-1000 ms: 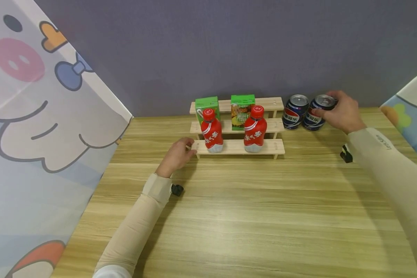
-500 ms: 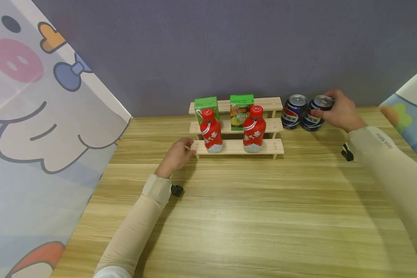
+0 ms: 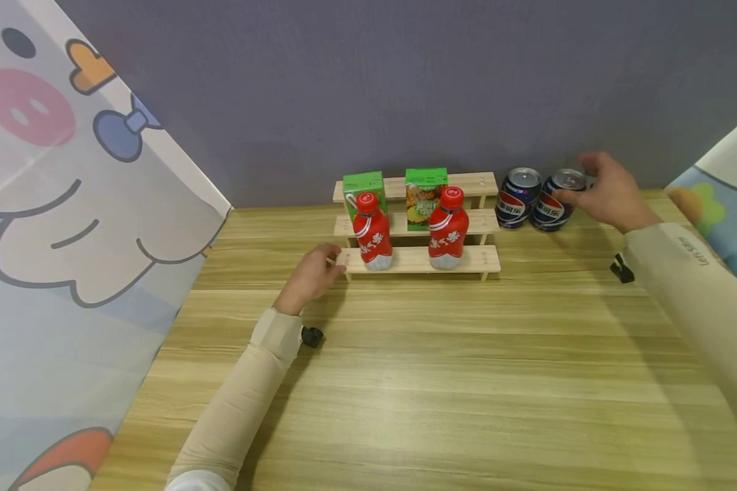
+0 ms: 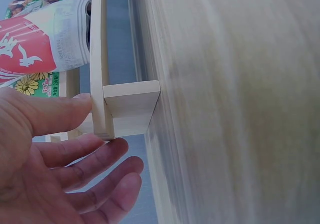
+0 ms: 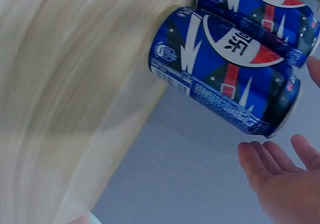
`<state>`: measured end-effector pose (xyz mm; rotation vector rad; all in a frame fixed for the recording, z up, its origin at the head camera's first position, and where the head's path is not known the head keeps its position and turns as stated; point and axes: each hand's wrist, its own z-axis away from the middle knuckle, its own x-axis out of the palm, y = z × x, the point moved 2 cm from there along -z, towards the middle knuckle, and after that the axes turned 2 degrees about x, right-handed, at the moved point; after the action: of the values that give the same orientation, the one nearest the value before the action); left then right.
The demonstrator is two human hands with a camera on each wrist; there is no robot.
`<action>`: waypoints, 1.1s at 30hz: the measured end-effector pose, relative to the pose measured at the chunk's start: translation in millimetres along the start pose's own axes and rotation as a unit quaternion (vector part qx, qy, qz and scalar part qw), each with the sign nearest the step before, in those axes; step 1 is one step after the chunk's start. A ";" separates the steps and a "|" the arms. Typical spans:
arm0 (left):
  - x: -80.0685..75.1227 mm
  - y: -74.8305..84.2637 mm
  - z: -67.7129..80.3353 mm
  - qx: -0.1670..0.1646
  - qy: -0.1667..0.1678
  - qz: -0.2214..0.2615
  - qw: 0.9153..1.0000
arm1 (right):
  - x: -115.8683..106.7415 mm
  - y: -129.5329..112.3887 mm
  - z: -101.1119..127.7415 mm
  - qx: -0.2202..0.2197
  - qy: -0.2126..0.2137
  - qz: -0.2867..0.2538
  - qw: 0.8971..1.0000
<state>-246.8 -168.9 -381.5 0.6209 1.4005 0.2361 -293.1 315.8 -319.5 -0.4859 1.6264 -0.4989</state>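
My left hand (image 3: pixel 310 276) pinches the left end of the lowest tier of a three-tier wooden display rack (image 4: pixel 99 108), thumb on the board and fingertips around its end. Two red bottles (image 3: pixel 373 239) stand on that tier; behind them two green juice boxes (image 3: pixel 426 198) stand on the middle one. Right of the rack, two dark blue Pepsi cans (image 3: pixel 513 204) stand upright side by side. My right hand (image 3: pixel 611 194) is spread beside the right-hand can (image 5: pixel 225 68). A gap shows between its fingers and the can's top in the right wrist view.
A grey wall panel (image 3: pixel 368 88) rises right behind the rack and cans. Cartoon-printed panels flank the wood-grain table (image 3: pixel 442 382), on the left (image 3: pixel 98 225) and the right (image 3: pixel 721 204). The rack's top tier (image 3: pixel 475 184) lies behind the boxes.
My right hand has let go of the right-hand can and drawn slightly away to the right, fingers spreading. The cans stay in place. My left hand keeps its hold on the rack.
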 end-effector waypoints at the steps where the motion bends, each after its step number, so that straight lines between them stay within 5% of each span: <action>1: 0.1 -0.1 0.0 0.001 0.000 0.000 1.000 | -0.9 -1.2 0.9 0.000 -0.003 0.000 1.000; 33: 1.2 -1.3 -1.2 0.001 0.002 -0.006 1.000 | -10.7 -77.2 17.8 -0.092 0.005 -0.037 0.995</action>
<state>-248.0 -169.0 -383.3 0.6131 1.4082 0.2264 -272.3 258.3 -267.9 -0.6846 1.6765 -0.4093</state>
